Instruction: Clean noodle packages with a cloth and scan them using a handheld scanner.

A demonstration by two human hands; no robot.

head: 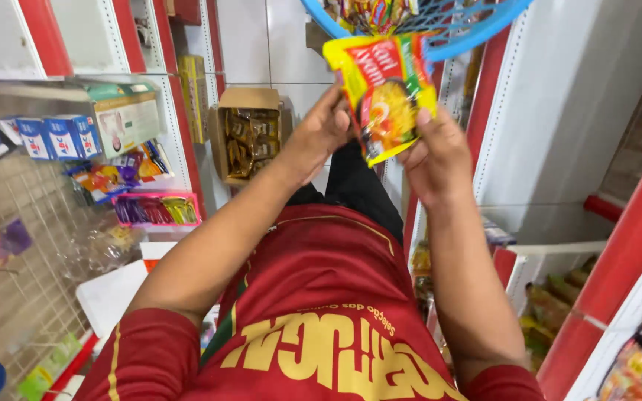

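Both my hands hold a yellow instant-noodle packet (386, 89) with a red and green print and a picture of noodles. My left hand (319, 132) grips its left edge and my right hand (434, 154) grips its right and lower edge. The packet is held up in front of my red shirt, just below a blue plastic basket (464, 36). The basket holds several more packets.
A cardboard box (250, 100) of brown packets stands on the white tiled floor ahead. To the left is a wire rack with blue boxes (53, 137) and a pink tray of sachets (156, 209). Red-edged shelves (637, 238) with snack packets run along the right.
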